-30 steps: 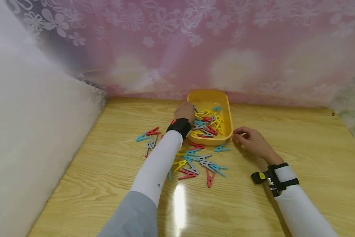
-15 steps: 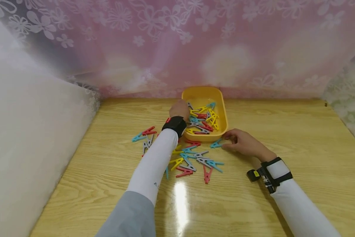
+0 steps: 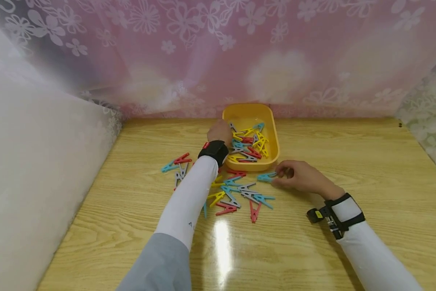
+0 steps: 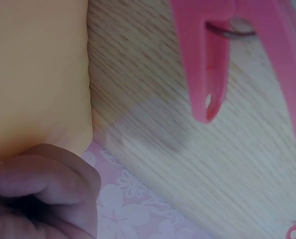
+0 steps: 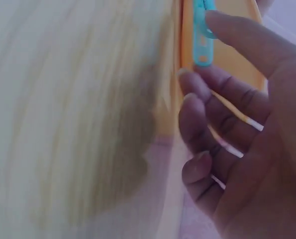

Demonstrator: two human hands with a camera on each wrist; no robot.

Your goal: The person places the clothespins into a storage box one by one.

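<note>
My left hand (image 3: 219, 131) holds the left side of a yellow plastic basket (image 3: 250, 113); in the left wrist view its curled fingers (image 4: 63, 174) lie against the basket's wall (image 4: 38, 74). Just off the basket's front right corner, my right hand (image 3: 303, 176) pinches one end of a light blue clothespin (image 3: 265, 177) between thumb and forefinger. In the right wrist view the thumb lies over this clothespin (image 5: 203, 50), the other fingers loosely bent. Red, yellow, grey and blue clothespins, such as a yellow one (image 3: 262, 141), lie inside the basket.
Several loose clothespins lie in front of the basket, among them a red one (image 3: 255, 212) and a grey one (image 3: 249, 195). More, including a red one (image 3: 182, 159), lie left of my left forearm. A pink floral curtain (image 3: 203, 60) hangs behind the wooden table (image 3: 330, 141).
My right hand has moved from the basket's front right corner onto the blue clothespin, which has turned slightly. The left hand stays at the basket's side; the head view has shifted a little.
</note>
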